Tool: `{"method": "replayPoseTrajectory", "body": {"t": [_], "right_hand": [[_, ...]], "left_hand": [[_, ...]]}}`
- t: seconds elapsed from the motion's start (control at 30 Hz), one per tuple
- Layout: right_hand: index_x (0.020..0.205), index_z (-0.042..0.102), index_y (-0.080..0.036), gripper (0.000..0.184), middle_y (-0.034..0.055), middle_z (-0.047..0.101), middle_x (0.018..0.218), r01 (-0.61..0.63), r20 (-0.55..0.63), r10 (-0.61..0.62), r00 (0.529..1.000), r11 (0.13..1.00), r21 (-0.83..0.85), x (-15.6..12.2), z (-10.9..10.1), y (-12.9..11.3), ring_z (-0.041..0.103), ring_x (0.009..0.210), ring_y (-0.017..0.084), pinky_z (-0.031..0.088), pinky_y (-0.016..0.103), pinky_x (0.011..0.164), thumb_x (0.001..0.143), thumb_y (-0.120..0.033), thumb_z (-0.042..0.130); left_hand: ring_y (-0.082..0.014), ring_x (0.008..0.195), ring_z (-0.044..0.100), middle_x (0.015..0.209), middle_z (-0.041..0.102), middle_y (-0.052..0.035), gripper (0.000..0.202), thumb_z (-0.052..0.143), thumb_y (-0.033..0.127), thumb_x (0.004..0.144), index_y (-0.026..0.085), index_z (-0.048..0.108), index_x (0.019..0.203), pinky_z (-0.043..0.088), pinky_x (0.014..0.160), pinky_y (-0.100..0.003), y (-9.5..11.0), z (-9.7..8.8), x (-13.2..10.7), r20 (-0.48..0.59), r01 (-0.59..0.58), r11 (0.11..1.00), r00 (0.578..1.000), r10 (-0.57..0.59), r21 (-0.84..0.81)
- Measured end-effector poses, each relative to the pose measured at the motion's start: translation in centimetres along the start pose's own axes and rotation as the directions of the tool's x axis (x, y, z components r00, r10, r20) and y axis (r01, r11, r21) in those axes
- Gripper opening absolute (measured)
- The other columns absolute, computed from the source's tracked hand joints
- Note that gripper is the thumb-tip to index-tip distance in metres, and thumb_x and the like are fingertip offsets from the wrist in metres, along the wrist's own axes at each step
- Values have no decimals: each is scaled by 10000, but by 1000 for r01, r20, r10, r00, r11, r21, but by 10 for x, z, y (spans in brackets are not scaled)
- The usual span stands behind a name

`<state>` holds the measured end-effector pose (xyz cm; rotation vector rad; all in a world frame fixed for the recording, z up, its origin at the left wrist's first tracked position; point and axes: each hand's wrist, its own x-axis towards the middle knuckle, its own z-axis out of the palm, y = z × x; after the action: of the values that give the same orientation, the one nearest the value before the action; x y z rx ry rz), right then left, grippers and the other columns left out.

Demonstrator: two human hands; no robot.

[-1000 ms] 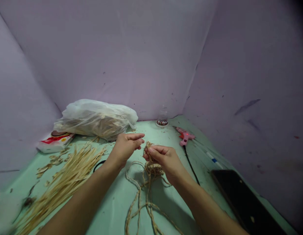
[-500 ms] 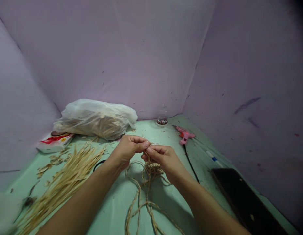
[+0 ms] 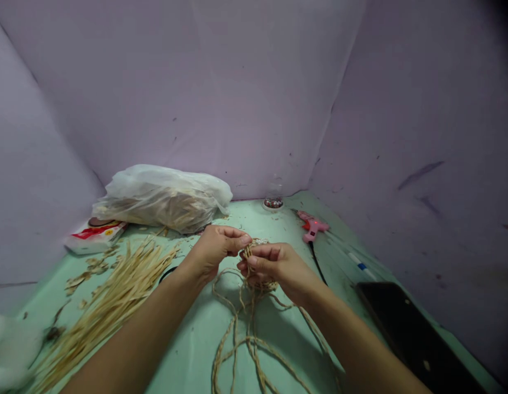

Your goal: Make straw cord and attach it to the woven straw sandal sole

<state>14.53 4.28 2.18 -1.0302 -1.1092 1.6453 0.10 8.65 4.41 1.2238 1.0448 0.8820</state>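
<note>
- Tan, twisted cord piece (image 3: 260, 284), seen in the head view: it sits in front of the person, up at the two hands near the middle of the table (image 3: 192, 339).
- Left hand (image 3: 215, 249): thumb and forefinger are pressed together, pinching the top edge of the cord piece.
- Right hand (image 3: 278, 265): thumb and forefinger pinch its upright strands just beside; I can't make out all the fingers behind.
- Loose cords (image 3: 217, 355) trail from it towards the person, looping over the pale green surface.
- Over on the left, flat straw-coloured strips (image 3: 122, 295) lie fanned out, partly behind the left forearm.
- Behind them rests a whitish plastic bag (image 3: 167, 200), with a red-and-white box (image 3: 93, 239) beside it.
- On the right I see a pink glue gun (image 3: 314, 225), a small clear container of beads (image 3: 273, 203) and a dark slab (image 3: 410, 328).
</note>
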Motion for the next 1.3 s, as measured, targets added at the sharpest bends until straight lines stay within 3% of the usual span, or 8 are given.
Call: {"method": "replayPoseTrajectory", "body": {"t": [0.2, 0.4, 0.53, 0.63, 0.7, 0.93, 1.13, 1.3], "right_hand": [[633, 666, -124, 347, 30, 649, 609, -45, -39, 45, 998, 999, 8, 1, -1, 3, 563, 547, 101, 471, 246, 564, 507, -419, 799], [714, 668, -96, 224, 46, 661, 674, -100, -57, 111, 992, 980, 174, 5, -9, 5, 597, 546, 91, 507, 205, 537, 614, -270, 766], [742, 665, -91, 94, 57, 666, 689, -126, -61, 141, 988, 970, 206, 6, -14, 6, 608, 540, 86, 524, 190, 529, 722, -181, 684], [778, 664, -92, 64, 55, 668, 693, -147, -63, 167, 984, 959, 241, 6, -15, 6, 609, 533, 83, 525, 179, 515, 771, -145, 630], [805, 661, -89, 77, 55, 669, 697, -160, -66, 183, 981, 951, 265, 6, -16, 6, 613, 535, 84, 526, 174, 507, 797, -126, 594], [785, 652, -92, 60, 45, 658, 686, -153, -79, 188, 979, 934, 322, 5, -16, 4, 616, 544, 87, 527, 162, 480, 793, -106, 594], [764, 650, -97, 59, 41, 657, 688, -153, -80, 187, 979, 937, 315, 5, -19, 2, 608, 543, 81, 526, 164, 490, 790, -107, 599], [786, 653, -98, 74, 39, 656, 681, -138, -74, 169, 983, 939, 315, 4, -19, 1, 598, 544, 78, 521, 165, 498, 803, -109, 582]], "left_hand": [[-84, 502, 431, 527, 555, 1, 324, 772, 371, 489, 105, 682, 651, 358, 539, -247, -1, -1, 2, -5, -19, 998, 1000, 19, 68], [-128, 611, 508, 728, 614, -30, 522, 675, 370, 600, 112, 641, 1053, 412, 594, -263, 9, -25, 2, -34, -109, 911, 990, 134, 399], [-185, 613, 542, 639, 625, -49, 221, 577, 356, 656, 159, 673, 683, 371, 564, -277, -2, -54, -8, 3, -32, 521, 998, 56, 853], [-251, 694, 592, 695, 655, -83, 110, 571, 229, 599, 198, 655, 663, 347, 566, -294, -23, -69, -19, -102, 103, 116, 995, -19, 988], [-274, 765, 614, 814, 675, -117, 211, 536, 174, 601, 203, 646, 779, 351, 569, -298, -35, -76, -24, -127, 127, -1, 992, -28, 992], [-287, 843, 623, 889, 667, -156, 255, 489, 110, 625, 162, 600, 849, 394, 632, -310, -39, -80, -32, -120, 119, -26, 990, -70, 993], [-334, 892, 618, 942, 659, -206, 385, 503, 78, 599, 136, 584, 971, 422, 645, -344, -32, -65, -41, -288, 283, -101, 957, -35, 954], [-362, 856, 627, 903, 669, -221, 394, 486, 91, 608, 124, 569, 992, 412, 631, -366, -33, -65, -39, -246, 241, -91, 968, -45, 966]]}}
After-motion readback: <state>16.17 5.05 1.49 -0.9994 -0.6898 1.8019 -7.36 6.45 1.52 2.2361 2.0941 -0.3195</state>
